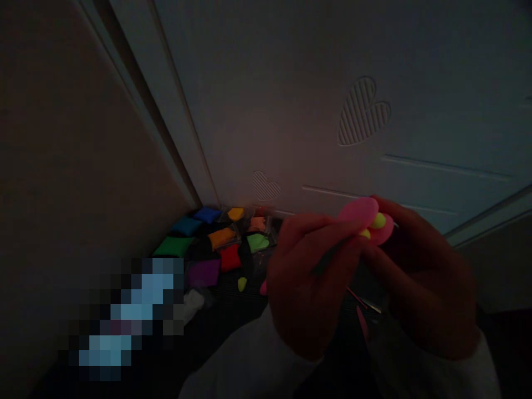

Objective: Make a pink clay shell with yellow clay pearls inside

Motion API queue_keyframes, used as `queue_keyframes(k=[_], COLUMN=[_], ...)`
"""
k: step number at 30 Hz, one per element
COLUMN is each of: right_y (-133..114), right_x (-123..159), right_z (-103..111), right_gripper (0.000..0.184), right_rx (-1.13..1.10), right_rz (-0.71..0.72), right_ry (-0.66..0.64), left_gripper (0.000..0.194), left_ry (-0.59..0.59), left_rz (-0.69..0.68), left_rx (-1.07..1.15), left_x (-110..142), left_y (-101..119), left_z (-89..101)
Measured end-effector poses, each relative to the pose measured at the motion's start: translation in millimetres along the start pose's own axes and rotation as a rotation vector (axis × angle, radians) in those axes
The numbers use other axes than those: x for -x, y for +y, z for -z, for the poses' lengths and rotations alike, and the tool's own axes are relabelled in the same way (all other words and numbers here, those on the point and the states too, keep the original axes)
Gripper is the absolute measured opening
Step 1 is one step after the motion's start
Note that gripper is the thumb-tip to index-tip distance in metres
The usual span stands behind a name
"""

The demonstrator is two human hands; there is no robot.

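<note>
Between my two hands is a pink clay piece [361, 209] with rounded, flattened lobes, raised above the dark surface. Two small yellow-green balls sit against it; the nearer-right yellow-green ball [378, 220] shows best, the other is partly behind my fingers. My left hand [311, 271] pinches the piece from the left with thumb and fingers. From the right, my right hand [419, 271] grips its edge, fingers curled. A thin pale tip shows beside the right fingers; I cannot make out what it is.
Several packets of coloured clay lie at the left, among them a green packet [172, 246], a purple packet [203, 272] and a red packet [230, 257]. A loose yellow-green lump [242, 284] lies nearby. Thin sticks [363, 300] lie below my hands. A white panel [270, 100] with hearts stands behind.
</note>
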State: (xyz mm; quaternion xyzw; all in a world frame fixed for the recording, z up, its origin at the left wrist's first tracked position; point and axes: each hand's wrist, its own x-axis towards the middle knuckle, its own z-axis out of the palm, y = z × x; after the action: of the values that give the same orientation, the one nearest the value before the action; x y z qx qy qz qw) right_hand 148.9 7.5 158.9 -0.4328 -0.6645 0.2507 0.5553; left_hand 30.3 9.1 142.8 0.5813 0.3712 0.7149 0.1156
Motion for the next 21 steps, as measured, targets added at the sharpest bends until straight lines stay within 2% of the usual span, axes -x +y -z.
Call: queue_keyframes(k=[4,9,14,21], right_y=[0.3,0.6,2.9,5.8], right_x=[0.3,0.0,-2.5,-6.4], right_z=[1.7,-5.7,-13.0,-13.7], right_gripper=[0.048,0.048,0.048,0.046], right_rx=[0.021,0.081,0.156,0.292], right_rz=[0.019,0.051,0.165,0.303], right_ry=[-0.019,0.014,0.052,0.078], left_gripper=[0.015,0.014,0.014,0.011], left_ry=[0.004,0.031,-0.014,-0.016], left_rz=[0.055,0.058,0.116,0.132], left_rx=[0.011,0.025,-0.010,-0.081], left_x=[-2.5,-4.8,-7.6,-9.8], left_y=[0.3,0.1,-3.3,-5.3], left_z=[0.0,2.2,4.2,4.0])
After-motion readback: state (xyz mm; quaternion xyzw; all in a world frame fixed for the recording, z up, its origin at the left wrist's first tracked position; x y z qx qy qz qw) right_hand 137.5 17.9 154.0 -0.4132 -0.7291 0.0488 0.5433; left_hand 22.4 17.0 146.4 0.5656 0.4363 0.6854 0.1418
